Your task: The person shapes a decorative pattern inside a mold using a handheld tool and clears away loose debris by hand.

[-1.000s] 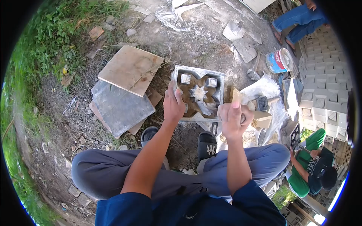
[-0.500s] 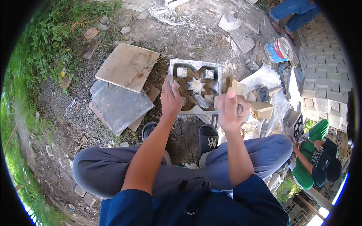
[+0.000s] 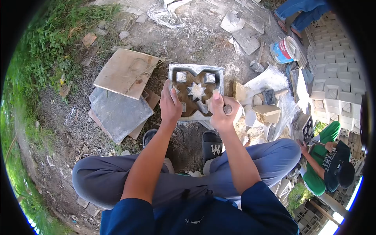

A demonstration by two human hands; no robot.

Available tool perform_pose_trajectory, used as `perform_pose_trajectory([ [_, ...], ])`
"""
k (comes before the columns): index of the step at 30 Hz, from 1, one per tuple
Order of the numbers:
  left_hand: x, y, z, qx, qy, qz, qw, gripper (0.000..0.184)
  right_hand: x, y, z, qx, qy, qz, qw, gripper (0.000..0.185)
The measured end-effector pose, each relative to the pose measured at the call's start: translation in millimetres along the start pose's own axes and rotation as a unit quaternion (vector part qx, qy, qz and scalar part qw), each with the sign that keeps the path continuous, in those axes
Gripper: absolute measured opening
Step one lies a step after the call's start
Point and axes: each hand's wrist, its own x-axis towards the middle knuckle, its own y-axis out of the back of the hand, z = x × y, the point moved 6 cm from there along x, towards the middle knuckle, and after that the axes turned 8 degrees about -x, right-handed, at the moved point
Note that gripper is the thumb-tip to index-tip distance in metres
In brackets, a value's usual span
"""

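Note:
A square metal mould (image 3: 197,67) lies on the ground before me. Inside it are an eight-pointed star (image 3: 196,91) in the middle, square posts near the corners and brownish material between them. My left hand (image 3: 170,103) grips the mould's left wall, fingers stretched along the outside and thumb on the rim. My right hand (image 3: 224,111) is closed around a small trowel with a round handle end (image 3: 227,109). The trowel's narrow blade (image 3: 201,106) reaches into the mould's lower right part; its tip is hard to make out.
Flat boards (image 3: 127,72) and a grey slab (image 3: 121,111) lie stacked at left. At right are a white sheet (image 3: 270,80) with rubble, a paint bucket (image 3: 282,51) and stacked pale blocks (image 3: 333,78). A co-worker (image 3: 331,164) handles another mould at lower right; another person's legs (image 3: 299,15) show above.
The view has shifted slightly, moving the scene left. My right hand has moved closer to the mould's lower right corner with the trowel. My left hand stays on the left wall.

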Motion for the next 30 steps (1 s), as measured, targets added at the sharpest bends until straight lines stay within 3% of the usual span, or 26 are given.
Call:
perform_pose_trajectory([
  [2,8.2,-4.3,-3.9,-0.001,0.005,-0.002,1.0,0.052,14.8,0.7,1.2,0.008,0.004,-0.032,0.999,0.055],
  [4,17.5,-3.0,-0.7,0.013,-0.008,0.002,1.0,0.052,13.5,11.5,-43.3,0.053,0.085,-0.019,0.995,0.054],
  [5,17.6,-1.2,1.8,0.013,0.002,0.0,1.0,0.053,7.5,14.1,-49.8,0.091,0.074,-0.011,0.993,0.055],
  [8,9.8,-2.7,1.5,0.012,0.018,-0.011,1.0,0.052,9.5,1.3,12.9,0.012,-0.006,-0.026,1.0,0.055],
  [9,12.4,-5.7,0.0,0.012,0.004,-0.007,1.0,0.052,16.3,-0.4,7.5,0.039,-0.02,0.011,0.999,0.055],
  [13,12.2,-0.7,-2.8,0.022,0.012,-0.012,1.0,0.052,5.4,13.1,-27.6,0.092,0.048,0.003,0.995,0.052],
  [16,8.2,-5.4,2.8,0.009,0.019,-0.021,1.0,0.051,19.2,2.2,-2.3,0.055,-0.047,-0.01,0.997,0.051],
  [20,6.6,-1.0,-2.1,0.016,0.042,-0.024,0.999,0.051,6.5,13.2,-25.2,0.089,0.034,-0.004,0.995,0.053],
  [21,6.2,-1.0,-1.0,0.016,0.027,-0.021,0.999,0.051,3.1,3.8,5.7,0.01,-0.024,-0.005,1.0,0.053],
  [25,9.0,-5.5,-1.8,0.025,0.003,-0.011,1.0,0.049,20.7,4.5,-7.6,0.032,-0.061,-0.024,0.997,0.055],
  [27,8.3,-1.6,-0.1,0.021,0.031,-0.016,0.999,0.047,8.7,10.6,-31.6,0.084,0.045,0.004,0.995,0.056],
  [28,0.5,2.3,-1.1,0.023,0.038,-0.017,0.999,0.047,8.4,2.2,-10.9,0.027,0.002,-0.017,0.999,0.057],
  [30,8.1,-1.6,4.4,0.023,0.02,-0.013,0.999,0.047,15.4,3.4,8.2,0.05,-0.057,-0.034,0.997,0.057],
])
